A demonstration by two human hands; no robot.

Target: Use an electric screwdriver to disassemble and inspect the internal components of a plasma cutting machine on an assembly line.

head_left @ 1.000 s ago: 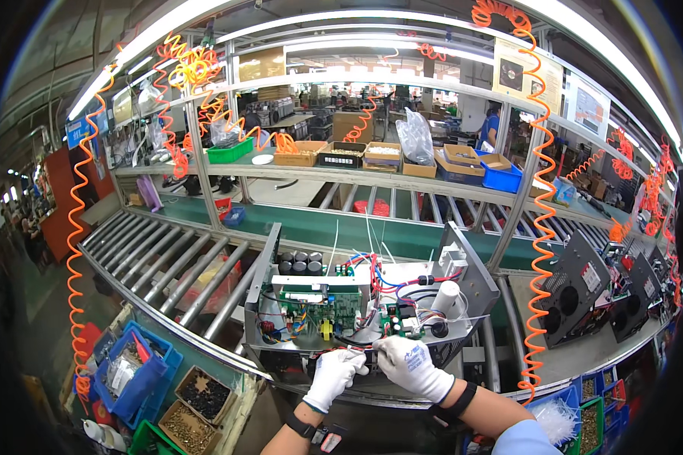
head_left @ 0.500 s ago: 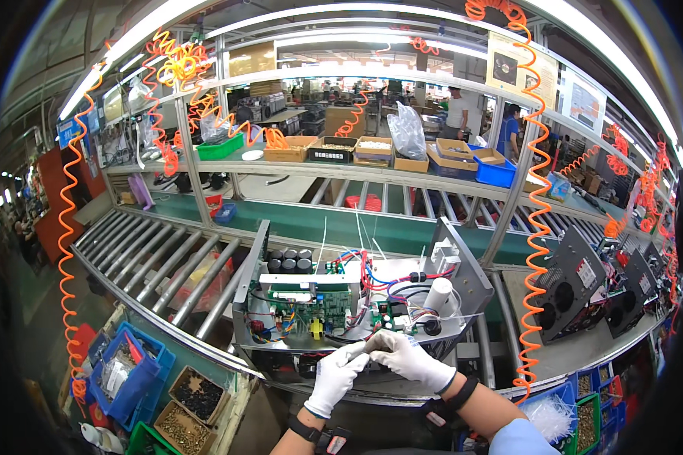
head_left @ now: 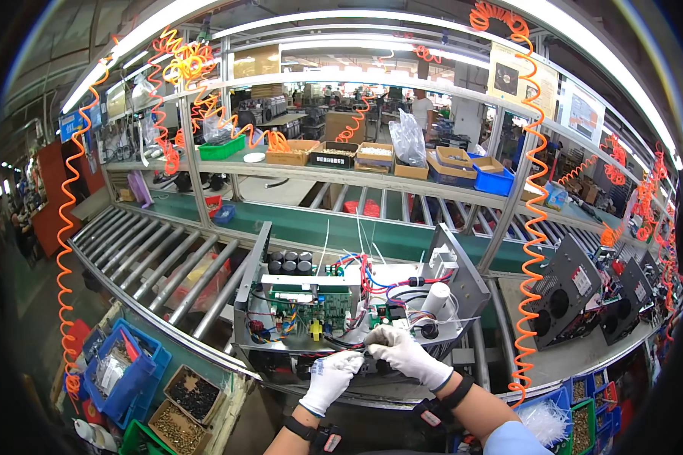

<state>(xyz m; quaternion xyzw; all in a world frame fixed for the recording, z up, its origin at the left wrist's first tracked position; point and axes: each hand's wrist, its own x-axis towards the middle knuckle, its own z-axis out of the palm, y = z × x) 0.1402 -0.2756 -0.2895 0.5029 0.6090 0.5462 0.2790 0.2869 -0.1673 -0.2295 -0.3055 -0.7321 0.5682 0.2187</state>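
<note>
Chassis (head_left: 469, 279), grey and open-topped, sat on the roller conveyor (head_left: 203, 285) straight ahead of you, its near edge right at your gloved fingertips. Half a second earlier your hands had met there; now your left hand (head_left: 332, 377) had dropped a little away and a narrow gap showed between the two. Your right hand (head_left: 410, 358) had kept its place by the dark leads (head_left: 350, 344) along that edge. To my judgement this was a small shift of hold within fine wiring work; the chassis itself stayed put. Both hands had bent fingers, but I could not tell whether the tips were closed or what, if anything, they gripped.

Its long axis ran left to right across your front, roughly square to your reach. The end panels stood up at either side, and the open side faced upward. The black capacitors (head_left: 290, 263) and green circuit board (head_left: 326, 309) lay toward your left, while the white cylinder (head_left: 435, 300) leaned at the right end, its top tipped slightly rightward.
</note>
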